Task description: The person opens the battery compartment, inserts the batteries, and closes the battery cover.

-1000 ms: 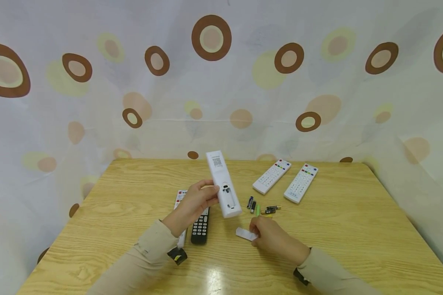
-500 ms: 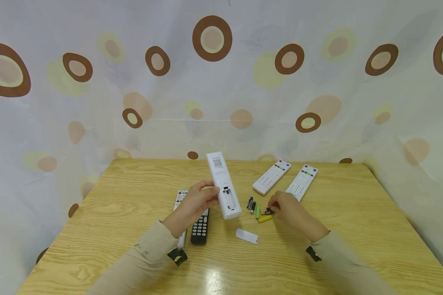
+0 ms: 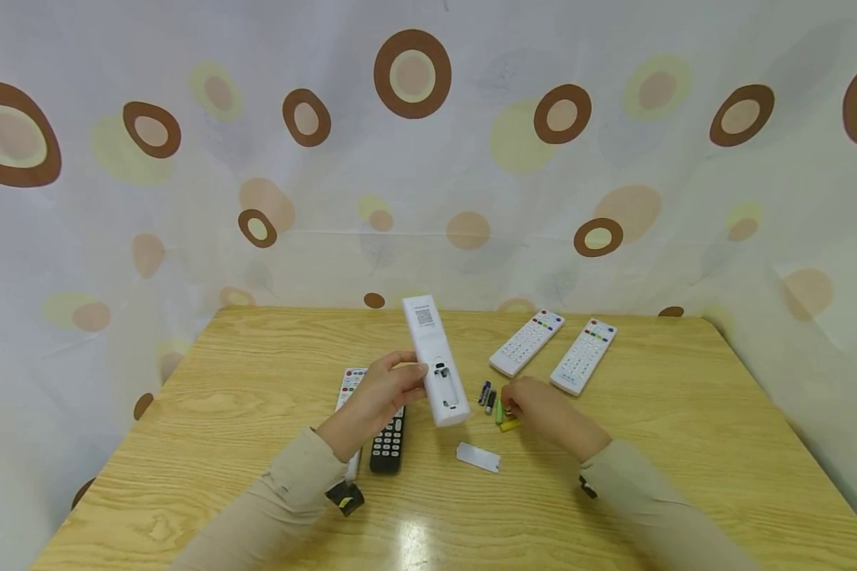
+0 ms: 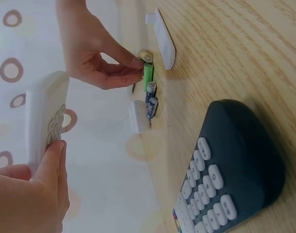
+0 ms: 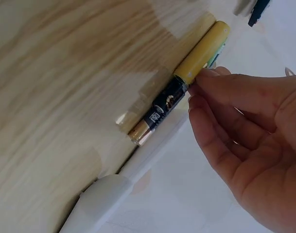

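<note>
Since a second ago the right grip (image 3: 546,408) has quit the cover (image 3: 478,457) and come to the batteries, drifting toward 9 o'clock over the last half second. Attention, by my reading, has passed from the cover to the cells.

Worktop (image 3: 257,365): wood-grained, carries the rest. Remote (image 3: 432,341): raised off it, back side showing, top leaning to 11 o'clock, bay (image 3: 448,388) uncovered. Left grip (image 3: 378,400) grasps it by the edge.

From the remote: black remote (image 3: 386,456) at 7, a white remote (image 3: 350,385) half hidden between 8 and 9, two more (image 3: 527,343) (image 3: 583,357) near 3. Cover at 5, lying flat.

Batteries at 4: two dark batteries (image 3: 490,402), green battery (image 3: 499,411), yellow battery (image 5: 202,52), black-gold battery (image 5: 162,106). Right fingertips bunched there; whether they pinch one, cannot tell.
</note>
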Tool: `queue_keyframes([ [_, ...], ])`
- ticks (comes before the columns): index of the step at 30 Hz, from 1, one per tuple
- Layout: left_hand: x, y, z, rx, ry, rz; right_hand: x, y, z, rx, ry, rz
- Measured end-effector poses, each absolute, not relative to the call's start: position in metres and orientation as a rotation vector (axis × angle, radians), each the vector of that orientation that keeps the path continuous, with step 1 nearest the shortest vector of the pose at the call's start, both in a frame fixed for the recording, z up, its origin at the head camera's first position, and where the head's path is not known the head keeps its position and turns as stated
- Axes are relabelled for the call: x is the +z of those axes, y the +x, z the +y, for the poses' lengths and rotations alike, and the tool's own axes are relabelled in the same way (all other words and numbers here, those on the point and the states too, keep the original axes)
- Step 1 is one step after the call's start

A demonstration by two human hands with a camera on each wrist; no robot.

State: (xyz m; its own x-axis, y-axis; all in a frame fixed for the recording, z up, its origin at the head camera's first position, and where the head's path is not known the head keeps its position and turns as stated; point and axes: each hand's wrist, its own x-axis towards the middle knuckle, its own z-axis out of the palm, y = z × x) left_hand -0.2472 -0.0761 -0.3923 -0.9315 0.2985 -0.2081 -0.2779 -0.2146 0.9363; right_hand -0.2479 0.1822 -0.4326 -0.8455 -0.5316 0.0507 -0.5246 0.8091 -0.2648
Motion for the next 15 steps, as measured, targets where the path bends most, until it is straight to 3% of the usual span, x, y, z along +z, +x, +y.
queue_keyframes([
  [15,-0.3945,-0.2466,-0.0745,2.178,0.019,1.712,-0.4386,-0.2506,0.1838,-0.469,-0.850,2.954],
])
